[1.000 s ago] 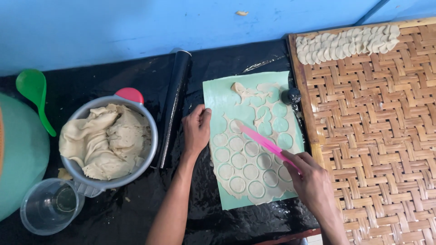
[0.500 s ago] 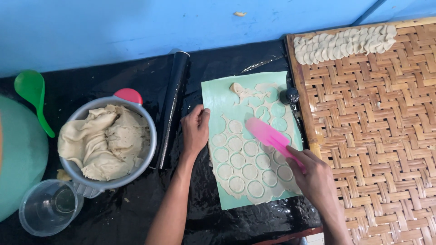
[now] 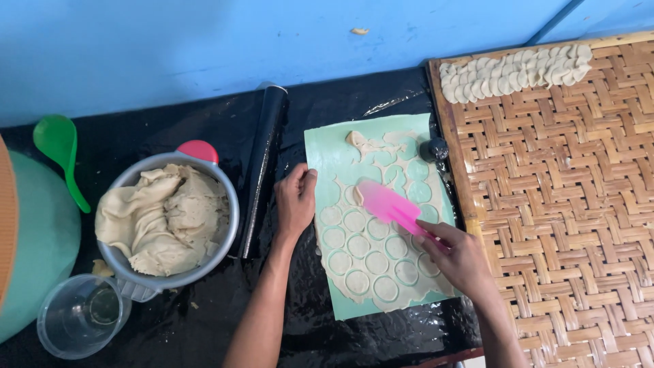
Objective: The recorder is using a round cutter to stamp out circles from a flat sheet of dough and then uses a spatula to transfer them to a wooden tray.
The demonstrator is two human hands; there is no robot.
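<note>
Green mat on black sheet below blue wall

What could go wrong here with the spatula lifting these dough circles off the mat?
The pink spatula in the right hand lies flat over thin cut dough circles; sliding under one could tear or stretch it. The left hand pins only the edge of the green mat, so the mat might shift on the glossy black sheet. The leftover dough web between circles may cling and drag neighbours along.
</note>
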